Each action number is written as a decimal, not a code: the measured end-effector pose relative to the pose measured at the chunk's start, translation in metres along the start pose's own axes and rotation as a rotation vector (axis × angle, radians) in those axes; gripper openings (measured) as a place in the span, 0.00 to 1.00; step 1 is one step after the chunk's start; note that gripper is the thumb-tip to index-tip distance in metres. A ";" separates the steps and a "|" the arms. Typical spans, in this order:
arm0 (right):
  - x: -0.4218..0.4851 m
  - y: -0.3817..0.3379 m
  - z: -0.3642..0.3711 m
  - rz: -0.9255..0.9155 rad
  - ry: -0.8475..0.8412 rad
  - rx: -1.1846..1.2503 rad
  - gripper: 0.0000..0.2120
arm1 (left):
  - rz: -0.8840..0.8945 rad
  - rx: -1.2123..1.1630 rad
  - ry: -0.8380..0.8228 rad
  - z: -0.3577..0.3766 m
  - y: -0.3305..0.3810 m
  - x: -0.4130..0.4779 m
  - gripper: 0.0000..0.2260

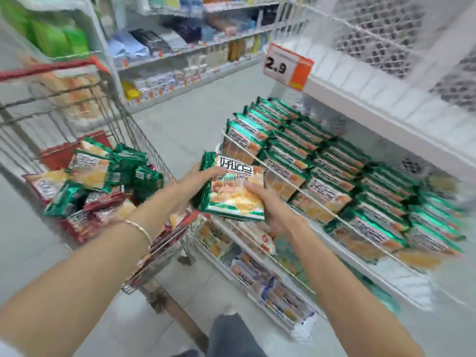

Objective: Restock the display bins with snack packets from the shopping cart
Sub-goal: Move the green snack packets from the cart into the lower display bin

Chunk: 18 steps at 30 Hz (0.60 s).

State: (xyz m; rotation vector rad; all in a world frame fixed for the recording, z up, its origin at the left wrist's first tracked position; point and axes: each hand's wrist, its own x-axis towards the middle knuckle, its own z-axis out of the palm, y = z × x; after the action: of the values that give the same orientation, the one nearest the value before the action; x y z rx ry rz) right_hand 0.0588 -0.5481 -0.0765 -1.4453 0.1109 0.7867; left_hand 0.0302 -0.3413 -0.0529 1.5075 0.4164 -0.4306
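I hold a green-edged snack packet (235, 188) between the cart and the display bin, with more green packets stacked behind it. My left hand (198, 180) grips its left side, fingers across the top. My right hand (268, 202) grips its lower right corner from below. The shopping cart (144, 140) at left holds several green and red snack packets (95, 181). The wire display bin (257, 157) at right is filled with rows of the same green packets (334, 176).
A lower bin (226, 261) under the green rows holds other packets. A white shelf with a 2.9 price tag (286, 67) overhangs the bin. Stocked aisle shelves (180, 47) stand behind, with grey floor (185, 124) between. My leg (231, 333) shows at the bottom.
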 end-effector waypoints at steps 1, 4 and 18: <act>-0.018 -0.002 -0.027 -0.019 0.076 0.019 0.17 | 0.020 0.040 -0.058 0.032 0.012 0.005 0.46; -0.072 -0.002 -0.108 -0.120 0.315 0.145 0.35 | 0.029 0.160 -0.224 0.128 0.036 0.024 0.57; -0.256 0.052 -0.389 -0.219 0.748 0.099 0.60 | 0.149 0.840 -0.639 0.467 0.059 0.046 0.48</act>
State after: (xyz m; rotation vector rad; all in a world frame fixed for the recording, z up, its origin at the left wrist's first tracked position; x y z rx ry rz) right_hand -0.0113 -1.0109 -0.0528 -1.5607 0.5424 0.0316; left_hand 0.0986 -0.8074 -0.0158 2.0565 -0.4416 -1.0064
